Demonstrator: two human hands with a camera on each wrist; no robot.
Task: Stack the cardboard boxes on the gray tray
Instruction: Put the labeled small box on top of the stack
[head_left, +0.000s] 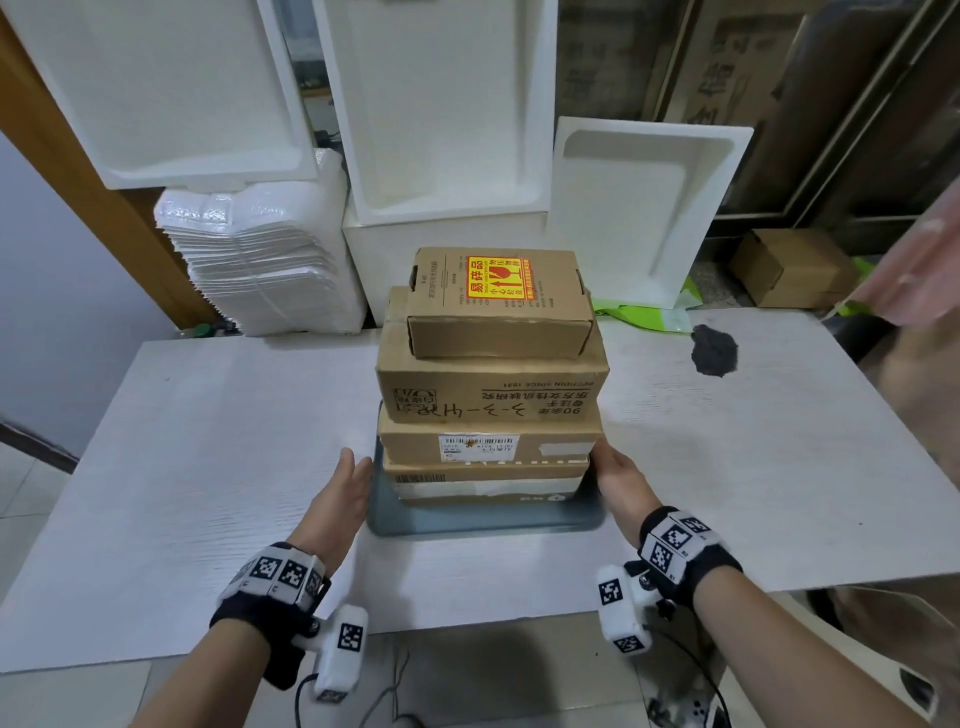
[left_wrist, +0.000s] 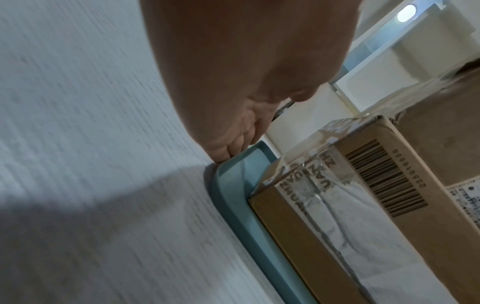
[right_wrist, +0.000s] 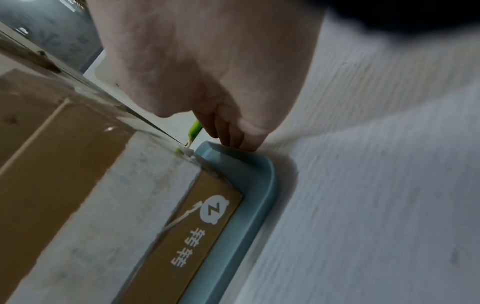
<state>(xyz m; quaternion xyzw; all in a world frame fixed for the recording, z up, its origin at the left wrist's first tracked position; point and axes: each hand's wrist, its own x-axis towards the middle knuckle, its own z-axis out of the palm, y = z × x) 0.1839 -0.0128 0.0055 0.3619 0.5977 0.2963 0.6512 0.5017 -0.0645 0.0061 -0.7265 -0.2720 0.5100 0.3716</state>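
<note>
Several cardboard boxes stand stacked on the gray tray (head_left: 467, 521) at the middle of the white table. The top box (head_left: 498, 293) carries a red and yellow fragile label; under it sit a larger box (head_left: 488, 387), a labelled box (head_left: 483, 442) and the bottom box (head_left: 483, 487). My left hand (head_left: 349, 488) lies along the tray's left side, fingers (left_wrist: 233, 147) touching the tray rim (left_wrist: 233, 205) beside the bottom box (left_wrist: 324, 226). My right hand (head_left: 621, 478) is at the tray's right side, fingers (right_wrist: 231, 135) against the tray rim (right_wrist: 262, 185) next to the bottom box (right_wrist: 207, 226). Neither hand visibly curls around anything.
The white table (head_left: 208, 467) extends on both sides of the tray. A dark gray lump (head_left: 714, 351) lies at the back right. White foam lids (head_left: 639, 208), a pile of white padded mailers (head_left: 249, 260) and a green bag (head_left: 644, 313) stand behind the table.
</note>
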